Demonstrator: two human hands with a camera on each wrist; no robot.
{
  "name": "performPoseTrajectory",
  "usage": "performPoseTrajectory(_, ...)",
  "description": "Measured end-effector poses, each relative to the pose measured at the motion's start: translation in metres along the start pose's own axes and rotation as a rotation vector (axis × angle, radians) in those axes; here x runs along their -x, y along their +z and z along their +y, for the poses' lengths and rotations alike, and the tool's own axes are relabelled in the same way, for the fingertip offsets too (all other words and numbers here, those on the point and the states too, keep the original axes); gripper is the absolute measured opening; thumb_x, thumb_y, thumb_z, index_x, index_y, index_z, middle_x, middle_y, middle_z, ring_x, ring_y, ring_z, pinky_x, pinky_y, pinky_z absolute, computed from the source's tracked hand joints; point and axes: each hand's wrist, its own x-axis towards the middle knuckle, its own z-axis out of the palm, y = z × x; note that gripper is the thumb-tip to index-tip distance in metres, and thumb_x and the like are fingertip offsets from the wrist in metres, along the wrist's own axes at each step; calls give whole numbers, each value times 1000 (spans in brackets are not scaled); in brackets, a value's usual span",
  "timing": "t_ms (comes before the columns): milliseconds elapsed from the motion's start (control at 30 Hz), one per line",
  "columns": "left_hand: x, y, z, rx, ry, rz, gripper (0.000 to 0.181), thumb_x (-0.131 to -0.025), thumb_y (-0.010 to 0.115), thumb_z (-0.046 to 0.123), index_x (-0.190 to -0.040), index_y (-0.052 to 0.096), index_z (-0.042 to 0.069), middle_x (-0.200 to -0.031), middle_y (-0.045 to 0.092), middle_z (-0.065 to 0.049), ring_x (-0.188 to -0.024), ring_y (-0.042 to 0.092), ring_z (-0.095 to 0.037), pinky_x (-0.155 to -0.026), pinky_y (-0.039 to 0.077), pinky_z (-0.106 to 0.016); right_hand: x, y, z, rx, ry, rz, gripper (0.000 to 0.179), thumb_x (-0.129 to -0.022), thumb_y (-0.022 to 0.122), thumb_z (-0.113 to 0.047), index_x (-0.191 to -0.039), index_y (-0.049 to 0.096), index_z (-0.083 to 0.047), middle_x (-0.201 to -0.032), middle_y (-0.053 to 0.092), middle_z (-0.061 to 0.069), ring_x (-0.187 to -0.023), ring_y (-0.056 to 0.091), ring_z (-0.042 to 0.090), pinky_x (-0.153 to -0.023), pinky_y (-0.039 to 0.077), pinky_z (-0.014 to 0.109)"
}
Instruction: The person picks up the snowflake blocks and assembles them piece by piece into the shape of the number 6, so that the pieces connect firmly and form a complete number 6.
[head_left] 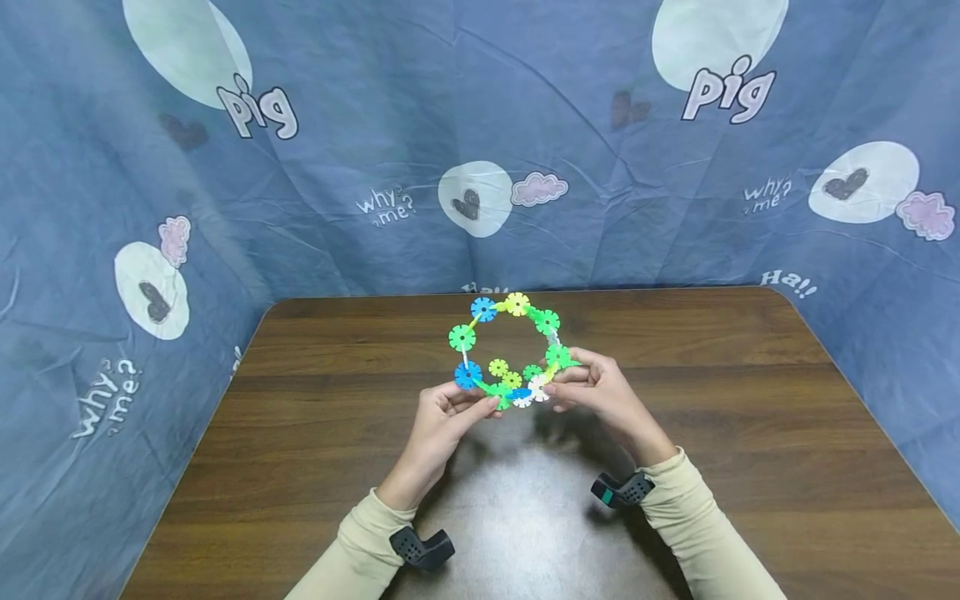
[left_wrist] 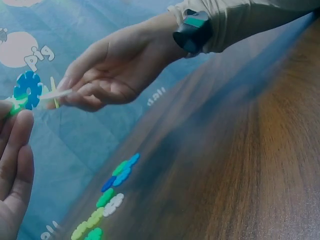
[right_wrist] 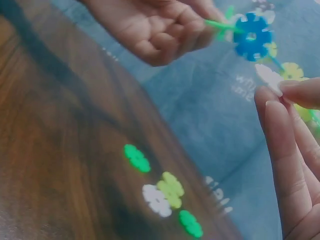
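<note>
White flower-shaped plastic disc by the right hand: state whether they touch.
Touching: the right wrist view shows the right hand pinching the white disc by its edge.

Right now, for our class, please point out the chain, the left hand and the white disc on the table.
Chain (head_left: 462,337): head view, on its leftmost disc.
Left hand (head_left: 442,422): head view, on its middle.
White disc (right_wrist: 154,198): right wrist view, on its flat upper face.

The right hand (right_wrist: 287,160) pinches a white disc (right_wrist: 268,78), the left hand (right_wrist: 160,31) a green disc (right_wrist: 218,23); loose discs (right_wrist: 170,190) lie on the bench (right_wrist: 75,165).
</note>
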Motion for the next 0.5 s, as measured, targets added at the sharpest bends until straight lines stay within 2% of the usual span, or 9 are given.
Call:
performPoseTrajectory(67,0,0,0,-7,-15,19,20,-92,74,1,-105,68,-14,-81,78,7,-78,78,-19,-87,63,-30,1,-1,-4,-18,1,18,31,-90,70,4,-115,58,-8,-87,78,-4,-80,74,12,-71,65,36)
performPoseTrajectory(167,-1,1,0,-4,-36,49,18,-91,74,0,-104,69,-12,-80,78,7,-76,77,-17,-87,63,-30,2,-2,-7,-19,-4,19,30,-90,71,4,-113,58,-9,-86,78,-3,-76,74,13,-69,65,34)
performPoseTrajectory(400,-2,1,-2,3,-86,94,16,-90,74,1,-102,70,-8,-80,78,6,-71,75,-13,-86,62,-29,3,3,-9,21,-37,7,28,-90,72,4,-112,55,-3,-83,79,-4,-73,75,14,-69,65,38)
performPoseTrajectory(500,-2,1,-3,0,-111,101,17,-90,75,2,-103,70,-8,-80,78,5,-72,76,-15,-86,62,-29,4,4,-9,26,-45,20,29,-89,72,5,-110,55,-6,-83,79,-4,-73,75,14,-68,65,38)
